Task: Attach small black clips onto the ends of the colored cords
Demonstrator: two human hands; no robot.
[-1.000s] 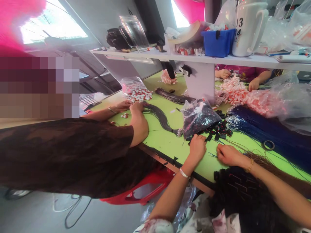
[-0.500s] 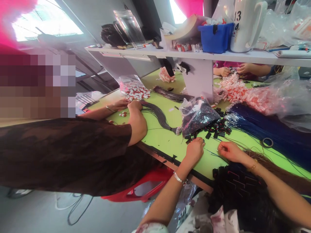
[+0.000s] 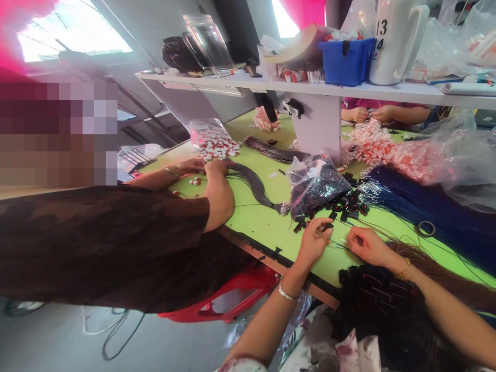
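My left hand [image 3: 315, 240] is closed in a pinch at the table's front edge, with a small black plastic connector [image 3: 327, 227] at its fingertips. Just to the right, my right hand [image 3: 366, 245] has its fingers curled together on thin dark wires [image 3: 340, 245], whose ends poke out toward my left hand. Beyond both hands lies a loose pile of black connectors [image 3: 351, 206], spilling beside a clear plastic bag [image 3: 315, 186] of the same parts. More black connectors [image 3: 374, 289] are gathered in my lap, below my right hand.
Blue wires [image 3: 418, 196] and brown wires [image 3: 434, 263] lie at right, with a tape roll [image 3: 426, 228]. A co-worker's arm [image 3: 220, 199] reaches over the table at left, near grey wires [image 3: 251, 181]. Another person's hands [image 3: 372, 113] work beneath the shelf [image 3: 232, 85].
My left hand has drawn back slightly from the connector pile and turned, and a black connector now shows at its fingertips. My right hand has barely moved.
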